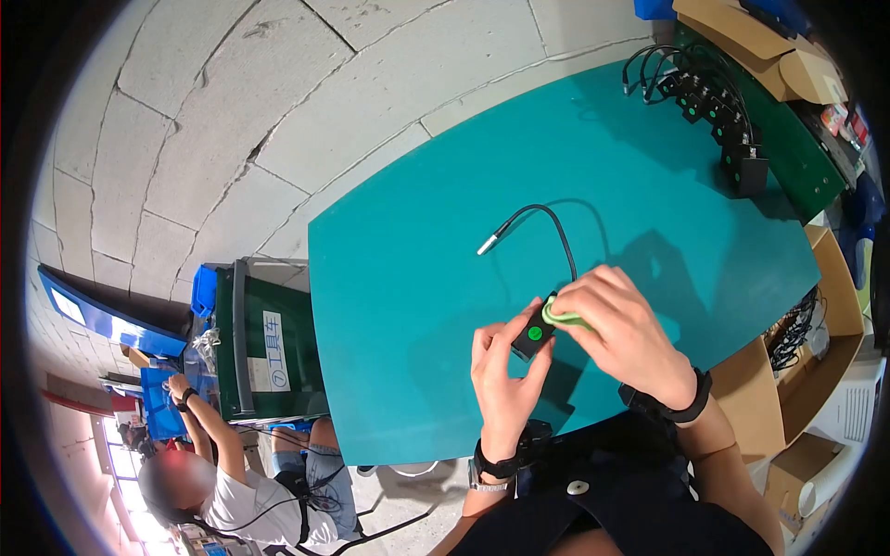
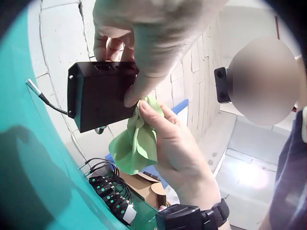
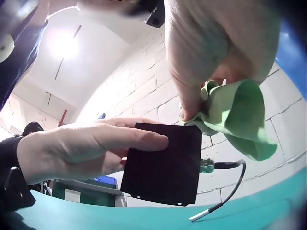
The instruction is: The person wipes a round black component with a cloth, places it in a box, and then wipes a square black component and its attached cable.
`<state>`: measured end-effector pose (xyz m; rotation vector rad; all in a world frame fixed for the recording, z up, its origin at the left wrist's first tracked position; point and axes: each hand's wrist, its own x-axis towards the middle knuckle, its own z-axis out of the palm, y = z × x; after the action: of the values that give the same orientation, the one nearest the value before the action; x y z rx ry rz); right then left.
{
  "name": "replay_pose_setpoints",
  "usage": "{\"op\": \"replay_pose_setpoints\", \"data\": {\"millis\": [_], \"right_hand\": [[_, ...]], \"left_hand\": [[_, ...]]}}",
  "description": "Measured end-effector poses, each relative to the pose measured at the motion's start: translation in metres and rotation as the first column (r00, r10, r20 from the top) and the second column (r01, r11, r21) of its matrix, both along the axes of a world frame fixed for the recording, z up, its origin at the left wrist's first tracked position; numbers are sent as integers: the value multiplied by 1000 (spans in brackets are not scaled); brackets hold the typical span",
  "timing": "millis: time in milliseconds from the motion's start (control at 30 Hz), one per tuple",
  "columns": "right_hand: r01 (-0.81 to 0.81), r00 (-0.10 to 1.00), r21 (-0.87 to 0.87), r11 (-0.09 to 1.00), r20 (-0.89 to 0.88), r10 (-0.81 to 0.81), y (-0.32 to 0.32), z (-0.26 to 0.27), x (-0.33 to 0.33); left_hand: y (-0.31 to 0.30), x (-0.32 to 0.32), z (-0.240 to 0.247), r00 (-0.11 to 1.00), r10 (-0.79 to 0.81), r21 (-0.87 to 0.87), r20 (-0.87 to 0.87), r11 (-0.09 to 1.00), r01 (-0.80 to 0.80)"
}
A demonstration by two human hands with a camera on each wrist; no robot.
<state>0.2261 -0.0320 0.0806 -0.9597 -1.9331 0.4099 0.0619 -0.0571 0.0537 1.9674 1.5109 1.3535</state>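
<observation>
A small black box (image 1: pixel 533 339) with a green dot on its face is gripped by the left hand (image 1: pixel 505 378), thumb on one side and fingers on the other. The right hand (image 1: pixel 616 326) pinches a light green cloth (image 1: pixel 562 313) against the box's edge. In the right wrist view the cloth (image 3: pixel 240 115) hangs in folds at a corner of the box (image 3: pixel 163 163). From the box's connector (image 3: pixel 206 166) a black cable runs to a silver tip (image 1: pixel 488 245) over the teal table.
Several black boxes with cables (image 1: pixel 714 111) stand at the table's far right corner. Beside the table (image 1: pixel 417 278) are open cardboard boxes (image 1: pixel 839 306) on the right and a dark green cart (image 1: pixel 278 343) on the left. Another person (image 1: pixel 269 500) sits at lower left.
</observation>
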Motion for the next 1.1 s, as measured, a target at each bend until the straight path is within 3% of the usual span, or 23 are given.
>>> {"op": "replay_pose_setpoints", "data": {"millis": [67,133,267,367,433,667,733,933,1067,1100], "right_hand": [[-54,998,4,999,11,54,0,1,-1],[28,999,6,1000,33,-28,1,-1,0],[34,997,-7,999,70,-33,0,2,2],[-29,997,-14,999,69,30,-1,3,-2],[94,995,-45,995,16,-94,1,3,-3],[-4,998,-172,985,-67,-8,-3,0,9],[-3,989,-291,957,-143,-40,-4,1,11],[17,956,-381,924,-264,-127,-5,-2,12],[13,937,-380,925,-319,-144,-1,-6,16],[135,967,-186,973,-191,-171,3,-7,19]], "left_hand": [[0,0,1,1000,-16,-2,-8,1000,16],[-1,1,1,1000,-9,-5,-19,1000,9],[-2,2,2,1000,6,-7,-30,1000,-6],[-2,1,1,999,4,-3,-39,1000,-4],[-2,1,1,999,0,-4,-39,1000,0],[-1,1,1,997,-19,25,-70,999,21],[-2,0,2,998,-14,0,-61,1000,14],[-1,-1,2,1000,1,-39,-27,999,-2],[-1,-2,3,1000,5,-48,-6,999,-5],[-1,-2,2,1000,5,-47,-7,999,-5]]}}
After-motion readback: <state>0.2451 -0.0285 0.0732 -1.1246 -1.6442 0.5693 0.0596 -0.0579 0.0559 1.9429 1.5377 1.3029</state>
